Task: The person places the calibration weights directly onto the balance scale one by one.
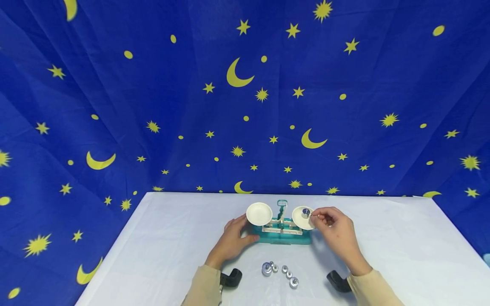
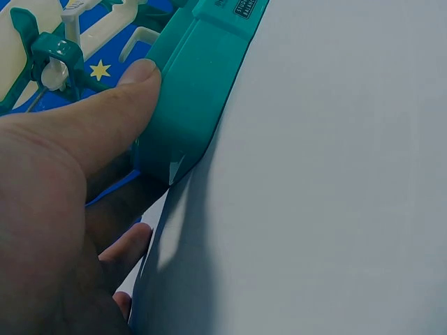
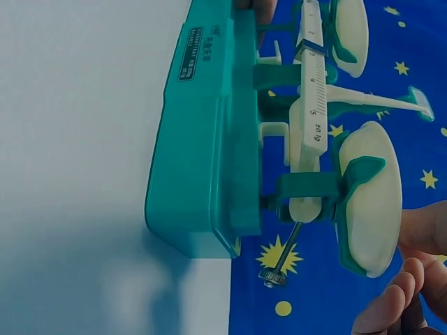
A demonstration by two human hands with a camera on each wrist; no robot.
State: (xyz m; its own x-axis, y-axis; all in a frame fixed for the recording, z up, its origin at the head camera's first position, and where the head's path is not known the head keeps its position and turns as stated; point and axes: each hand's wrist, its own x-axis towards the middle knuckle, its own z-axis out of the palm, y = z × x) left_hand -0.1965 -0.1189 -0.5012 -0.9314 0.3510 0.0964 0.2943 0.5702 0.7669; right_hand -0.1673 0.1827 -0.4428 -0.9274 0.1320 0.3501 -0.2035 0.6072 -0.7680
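A green two-pan balance scale [image 1: 283, 239] stands on the white table. My left hand [image 1: 231, 241] holds the left end of its base, the thumb [image 2: 133, 87] on the base and other fingers around the end. At the right pan [image 1: 300, 222], a metal weight [image 1: 306, 212] sits in the dish. My right hand [image 1: 337, 231] has its fingers bent at that pan's rim, close to the weight. In the right wrist view the right hand [image 3: 412, 279] is partly behind the pan, which hides its fingertips. Whether they pinch something small cannot be made out.
Several metal weights lie in front of the scale, among them a larger one [image 1: 266, 269] and a smaller one [image 1: 293, 282]. The left pan [image 1: 259, 214] holds nothing visible. A blue cloth [image 1: 191, 106] with yellow stars and moons hangs behind the table [image 1: 402, 250].
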